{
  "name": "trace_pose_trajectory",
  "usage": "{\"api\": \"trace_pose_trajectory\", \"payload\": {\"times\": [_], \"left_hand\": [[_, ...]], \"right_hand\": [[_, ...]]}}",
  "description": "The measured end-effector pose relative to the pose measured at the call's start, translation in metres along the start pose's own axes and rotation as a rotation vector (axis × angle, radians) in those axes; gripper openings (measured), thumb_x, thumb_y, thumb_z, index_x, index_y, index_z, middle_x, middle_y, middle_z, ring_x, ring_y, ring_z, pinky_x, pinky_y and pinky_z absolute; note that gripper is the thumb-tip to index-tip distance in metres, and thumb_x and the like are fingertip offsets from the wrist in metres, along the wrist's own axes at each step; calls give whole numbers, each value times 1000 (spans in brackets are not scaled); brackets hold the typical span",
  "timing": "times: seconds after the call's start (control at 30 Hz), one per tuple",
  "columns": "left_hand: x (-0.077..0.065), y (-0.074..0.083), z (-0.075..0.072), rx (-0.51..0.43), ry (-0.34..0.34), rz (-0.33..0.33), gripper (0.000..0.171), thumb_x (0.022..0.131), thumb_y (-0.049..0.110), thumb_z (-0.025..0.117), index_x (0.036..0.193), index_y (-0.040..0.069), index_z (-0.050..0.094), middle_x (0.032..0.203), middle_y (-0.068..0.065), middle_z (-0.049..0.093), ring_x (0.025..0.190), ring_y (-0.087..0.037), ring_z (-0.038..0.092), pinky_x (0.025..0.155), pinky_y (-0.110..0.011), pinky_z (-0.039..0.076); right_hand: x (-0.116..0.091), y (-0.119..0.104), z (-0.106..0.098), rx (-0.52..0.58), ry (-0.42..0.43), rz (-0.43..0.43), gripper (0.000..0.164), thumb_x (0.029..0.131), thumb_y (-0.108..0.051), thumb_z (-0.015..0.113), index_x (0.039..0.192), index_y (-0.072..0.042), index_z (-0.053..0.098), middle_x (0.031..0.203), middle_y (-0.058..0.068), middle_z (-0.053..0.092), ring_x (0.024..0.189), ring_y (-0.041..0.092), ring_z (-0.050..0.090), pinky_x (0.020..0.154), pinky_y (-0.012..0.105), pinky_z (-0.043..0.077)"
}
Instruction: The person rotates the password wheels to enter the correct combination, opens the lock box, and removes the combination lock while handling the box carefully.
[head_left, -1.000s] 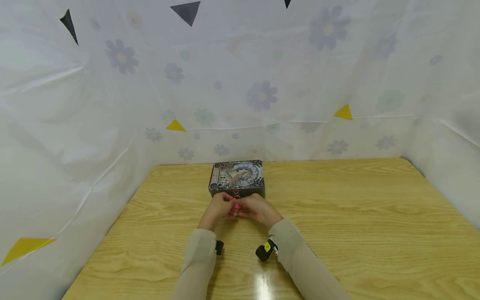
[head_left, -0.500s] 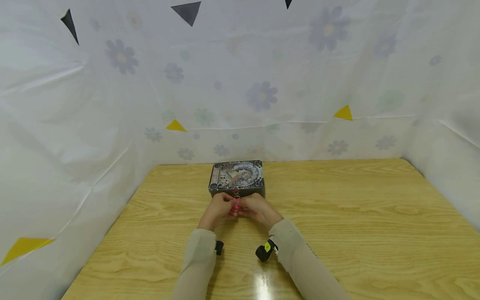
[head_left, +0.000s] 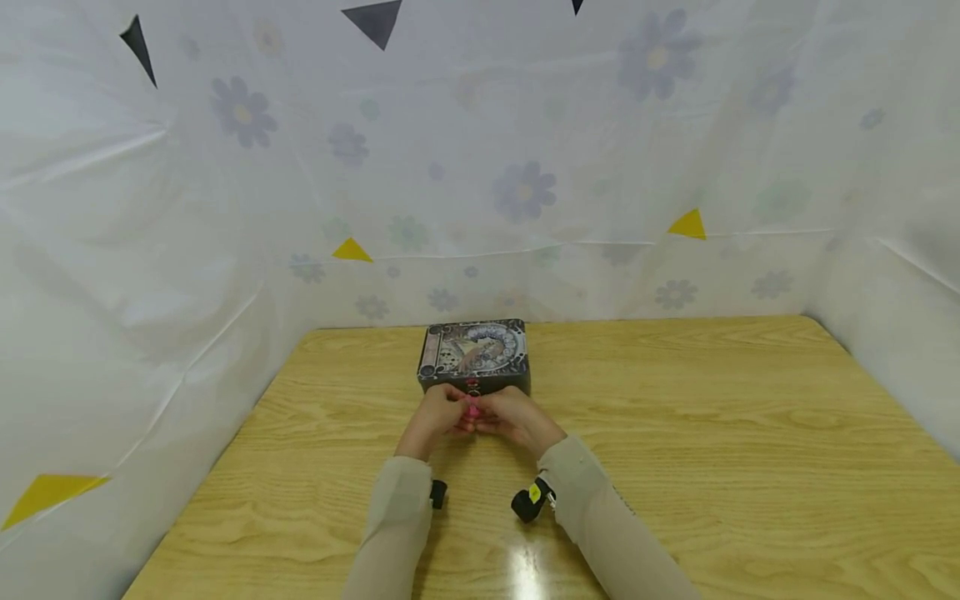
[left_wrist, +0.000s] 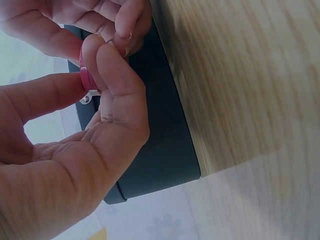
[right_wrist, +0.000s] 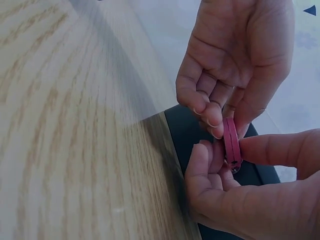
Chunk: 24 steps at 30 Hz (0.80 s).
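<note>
A dark tin box (head_left: 474, 354) with an illustrated lid lies closed near the table's far edge. At its front, below a red clasp (head_left: 472, 382), is a small pink padlock (head_left: 473, 408) with a metal ring above it. My left hand (head_left: 437, 414) pinches the padlock from the left between thumb and curled fingers. From the right, my right hand (head_left: 517, 414) pinches it too. In the right wrist view the padlock (right_wrist: 231, 142) appears edge-on, flat and layered, between both hands' fingertips. Fingers cover most of its body in the left wrist view.
The wood-grain table (head_left: 675, 433) extends widely to both sides of the box. Behind it hangs a white flowered sheet (head_left: 480, 183) with yellow and dark triangles, and similar sheeting closes off the sides. Black straps (head_left: 528, 502) are on the wrists.
Both hands stay at the box front with the pink padlock between them. The padlock shifts very slightly between the fingers; the box has not moved.
</note>
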<state>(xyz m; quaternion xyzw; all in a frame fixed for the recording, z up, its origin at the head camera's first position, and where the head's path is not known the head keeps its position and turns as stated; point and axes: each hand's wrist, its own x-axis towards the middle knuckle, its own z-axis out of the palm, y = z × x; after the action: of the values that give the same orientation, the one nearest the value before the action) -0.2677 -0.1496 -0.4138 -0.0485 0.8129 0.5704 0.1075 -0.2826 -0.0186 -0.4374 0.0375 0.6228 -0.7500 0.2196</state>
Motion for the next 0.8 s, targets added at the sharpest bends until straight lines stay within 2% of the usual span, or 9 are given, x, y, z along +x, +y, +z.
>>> {"api": "trace_pose_trajectory", "payload": {"times": [0.3,0.47,0.8], "left_hand": [[0,0,2,1,9,5,8,95,-3,49,98,-10,53,74,-15,63,51,-12,57,61,-37,58],[-1,0,2,3,10,12,8,94,-3,49,97,-9,52,72,-14,63,51,-12,56,61,-36,58],[-1,0,1,26,11,1,10,95,-1,49,99,-10,52,72,-12,59,52,-14,57,62,-38,58]], "right_hand": [[-5,-2,0,3,-19,-41,13,91,5,53,89,9,65,70,4,62,64,12,61,69,26,54],[-2,0,0,3,-2,-57,13,90,8,52,92,12,65,71,4,62,65,12,60,67,25,54],[-3,-2,1,-4,24,20,15,91,-2,52,91,7,64,67,4,62,60,12,60,60,23,53]]}}
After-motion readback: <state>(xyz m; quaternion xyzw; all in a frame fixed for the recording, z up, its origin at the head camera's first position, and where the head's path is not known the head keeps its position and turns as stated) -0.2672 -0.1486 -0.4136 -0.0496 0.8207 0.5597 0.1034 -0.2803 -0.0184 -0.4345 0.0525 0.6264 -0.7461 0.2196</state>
